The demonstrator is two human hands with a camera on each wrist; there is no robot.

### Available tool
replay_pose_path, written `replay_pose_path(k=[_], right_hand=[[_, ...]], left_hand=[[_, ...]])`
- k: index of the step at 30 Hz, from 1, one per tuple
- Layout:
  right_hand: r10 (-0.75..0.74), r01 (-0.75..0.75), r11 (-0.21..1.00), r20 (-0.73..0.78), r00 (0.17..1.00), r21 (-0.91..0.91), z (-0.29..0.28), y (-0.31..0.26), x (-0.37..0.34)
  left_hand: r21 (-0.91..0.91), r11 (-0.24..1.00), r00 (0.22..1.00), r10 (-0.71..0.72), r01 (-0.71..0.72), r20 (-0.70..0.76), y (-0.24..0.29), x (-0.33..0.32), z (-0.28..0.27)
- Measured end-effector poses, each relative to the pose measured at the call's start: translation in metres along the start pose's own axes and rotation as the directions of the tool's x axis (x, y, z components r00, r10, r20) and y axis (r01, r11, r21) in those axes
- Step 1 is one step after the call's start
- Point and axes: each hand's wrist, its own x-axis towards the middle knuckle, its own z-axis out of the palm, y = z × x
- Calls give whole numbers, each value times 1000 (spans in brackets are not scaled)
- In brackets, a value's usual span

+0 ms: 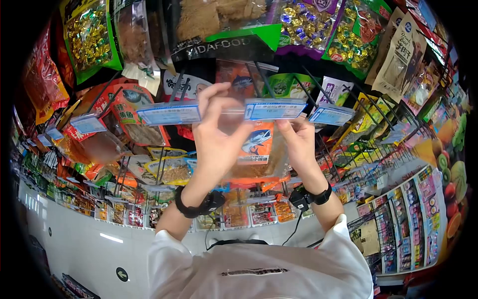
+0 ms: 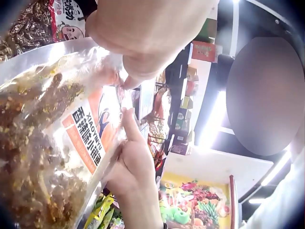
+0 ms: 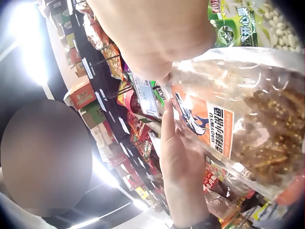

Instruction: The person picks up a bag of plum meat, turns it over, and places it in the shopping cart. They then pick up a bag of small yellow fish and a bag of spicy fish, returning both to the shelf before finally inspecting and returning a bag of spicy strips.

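A clear bag of small dried fish (image 1: 256, 152), with an orange and white label showing a fish, hangs upright at a shelf hook, just under a blue price tag (image 1: 275, 109). At its upper left my left hand (image 1: 216, 127) pinches the top of the bag, fingers bent and thumb by the label. My right hand (image 1: 301, 142) pinches the upper right edge between thumb and fingers. In the left wrist view the fish bag (image 2: 43, 157) fills the left side, brown pieces inside. Both hands meet the fish bag (image 3: 269, 124) at its top in the right wrist view.
Price tags (image 1: 169, 113) on metal prongs stand on both sides of the hands. Large snack bags (image 1: 226, 30) hang above, more packets (image 1: 174, 169) below. A rack of small goods (image 1: 411, 219) stands at the right. Pale floor (image 1: 89, 244) shows lower left.
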Motion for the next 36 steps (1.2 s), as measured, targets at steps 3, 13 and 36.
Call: replay_pose_path(k=[3, 13, 36], right_hand=[[-19, 20, 998, -18, 1000, 54, 2, -2, 4], [-120, 119, 993, 45, 992, 28, -4, -10, 17], [-578, 462, 775, -190, 794, -431, 22, 34, 58]], left_hand=[[139, 983, 991, 129, -122, -40, -3, 5, 7], [279, 922, 950, 302, -268, -85, 0, 16, 19], [779, 488, 911, 321, -394, 260, -49, 21, 22]])
